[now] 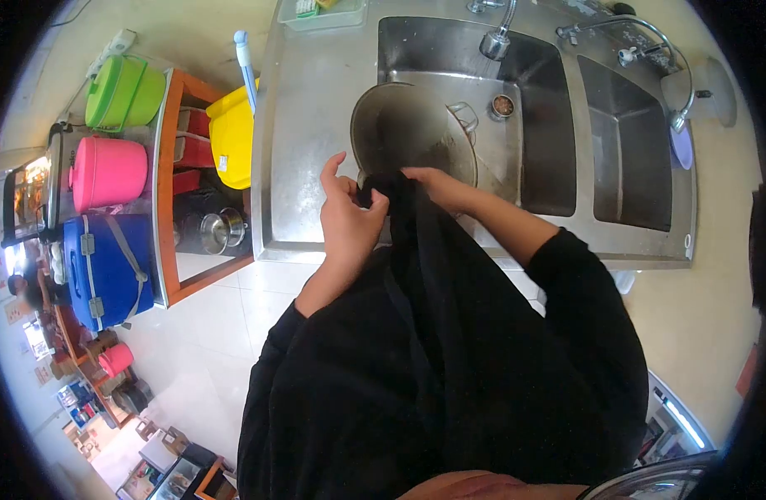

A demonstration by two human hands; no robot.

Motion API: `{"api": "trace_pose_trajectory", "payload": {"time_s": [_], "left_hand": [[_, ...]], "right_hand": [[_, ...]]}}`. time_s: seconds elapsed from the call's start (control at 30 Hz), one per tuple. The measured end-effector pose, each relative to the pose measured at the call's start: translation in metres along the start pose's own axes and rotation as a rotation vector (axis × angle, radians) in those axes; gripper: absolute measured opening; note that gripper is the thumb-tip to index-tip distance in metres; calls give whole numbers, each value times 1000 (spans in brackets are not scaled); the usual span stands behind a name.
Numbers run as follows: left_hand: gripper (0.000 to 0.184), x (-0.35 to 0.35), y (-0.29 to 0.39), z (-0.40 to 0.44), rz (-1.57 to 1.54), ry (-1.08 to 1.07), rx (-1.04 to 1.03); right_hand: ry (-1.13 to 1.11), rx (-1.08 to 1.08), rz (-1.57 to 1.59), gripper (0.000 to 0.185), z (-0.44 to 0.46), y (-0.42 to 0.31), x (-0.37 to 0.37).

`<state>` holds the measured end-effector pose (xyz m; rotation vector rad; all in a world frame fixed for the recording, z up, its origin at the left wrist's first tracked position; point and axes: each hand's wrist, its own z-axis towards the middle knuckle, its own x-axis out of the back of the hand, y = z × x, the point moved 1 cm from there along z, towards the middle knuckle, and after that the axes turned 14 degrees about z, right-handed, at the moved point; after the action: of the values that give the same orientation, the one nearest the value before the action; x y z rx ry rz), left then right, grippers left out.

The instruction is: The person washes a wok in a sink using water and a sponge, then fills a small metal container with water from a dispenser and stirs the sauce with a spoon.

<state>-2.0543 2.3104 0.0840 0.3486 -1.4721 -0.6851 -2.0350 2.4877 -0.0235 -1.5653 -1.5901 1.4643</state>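
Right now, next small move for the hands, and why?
Probably lower the bunched black cloth clear of the metal pot: the left hand and right hand both seem to grip it, right against the pot's near side, where it could get wet or snag.

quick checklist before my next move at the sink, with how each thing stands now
1. Hands free: not ok; right hand holds the black cloth, left hand is at it too.
2. Sleeves off the wrists: ok.
3. Cloth clear of the pot: cannot tell; they overlap in this view.
4. Pot clear of the right-hand basin: ok.
5. Pot steady: cannot tell; its base is hidden.
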Motion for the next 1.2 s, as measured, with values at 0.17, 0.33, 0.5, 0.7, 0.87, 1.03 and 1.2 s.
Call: {"api": "trace_pose_trajectory", "payload": {"time_s": [0.17, 0.33, 0.5, 0.7, 0.87, 1.03, 1.2], "left_hand": [[67, 2, -10, -4, 29, -25, 24], [67, 4, -10, -4, 53, -36, 18], [67, 2, -7, -3, 74, -76, 19], [66, 0, -7, -1, 79, -29, -7], [68, 1, -6, 0, 87, -86, 33], [68, 2, -6, -2, 84, -85, 45], [68, 3, -10, -6, 108, -91, 44]], "right_hand": [[-132, -84, -851, 21, -29, -8, 63], [175, 133, -1561, 25, 17, -20, 121], [306, 511, -1479, 23, 89, -50, 81], [470, 350, -1416, 20, 78, -34, 88], [497, 34, -1340, 18, 23, 4, 108], [466, -119, -1263, 29, 20, -9, 110], [508, 522, -1174, 31, 78, -30, 83]]}}
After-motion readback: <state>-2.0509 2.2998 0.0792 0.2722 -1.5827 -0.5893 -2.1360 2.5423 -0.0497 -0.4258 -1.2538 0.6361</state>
